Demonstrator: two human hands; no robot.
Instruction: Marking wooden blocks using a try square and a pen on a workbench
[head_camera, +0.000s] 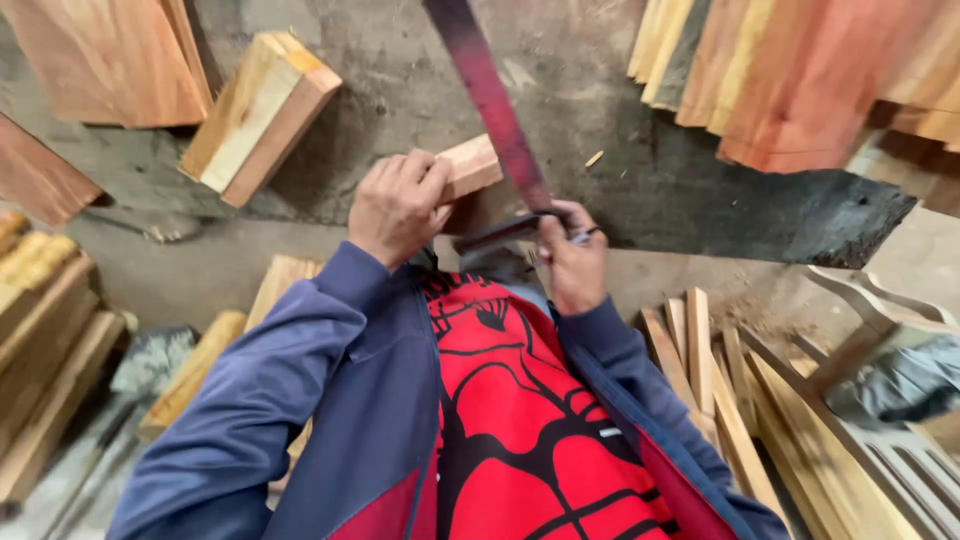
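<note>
My left hand (398, 205) grips the near end of a small wooden block (470, 168) and holds it against the grey work surface (600, 200). My right hand (570, 262) is closed around the dark handle of a long blade (488, 92) with a reddish, dark flat side. The blade rises up and away from the hand, just to the right of the block. Both arms wear blue sleeves over a red and black shirt.
A thick light wood block (258, 115) lies at the upper left beside flat boards (100, 55). Reddish planks (810, 75) lean at the upper right. Thin wood slats (700, 350) are stacked at the lower right, more timber pieces (45, 340) at the left.
</note>
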